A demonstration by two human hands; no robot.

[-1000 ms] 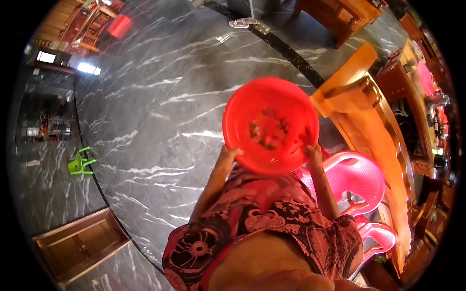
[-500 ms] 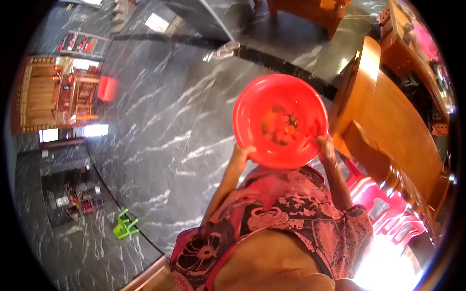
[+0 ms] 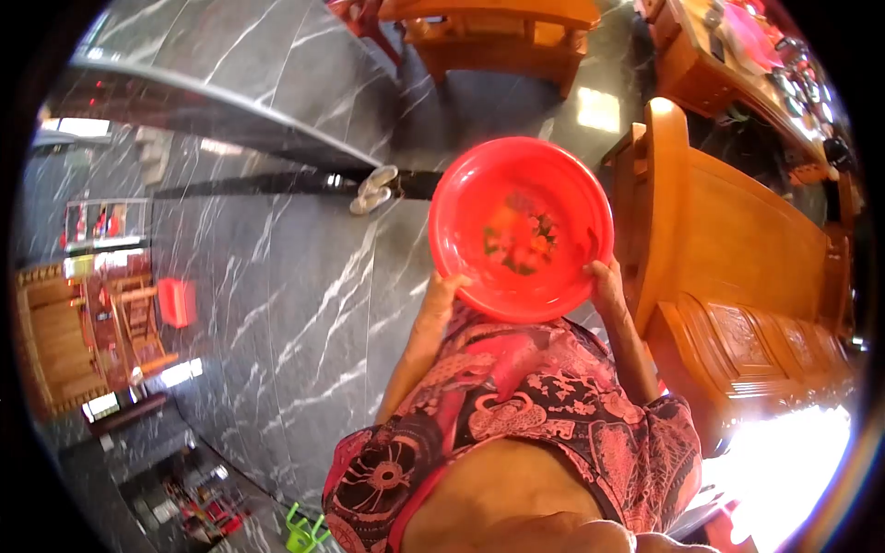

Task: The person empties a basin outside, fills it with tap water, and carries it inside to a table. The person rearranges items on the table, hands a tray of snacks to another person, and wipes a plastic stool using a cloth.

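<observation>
A round red plastic basin (image 3: 456, 217) is held out in front of my body, its inside facing up towards me. Flowers and green leaves show at its bottom, seemingly a printed pattern; whether water covers them I cannot tell. My left hand (image 3: 444, 291) is closed on the near left rim, thumb on top. On the near right rim, my right hand (image 3: 605, 278) grips in the same way. The fingers beneath the rim are hidden on both sides.
Right of the basin stands a large wooden bench (image 3: 747, 221). A wooden table (image 3: 502, 37) is ahead, and a cluttered wooden cabinet (image 3: 682, 64) at the upper right. Slippers (image 3: 373, 191) lie by a dark floor strip. A red stool (image 3: 176, 302) and green stool (image 3: 302, 533) stand left.
My view has swung to the right, so the room's furniture and slippers sit differently in it. Both hands still grip the basin, which stays in front of my body.
</observation>
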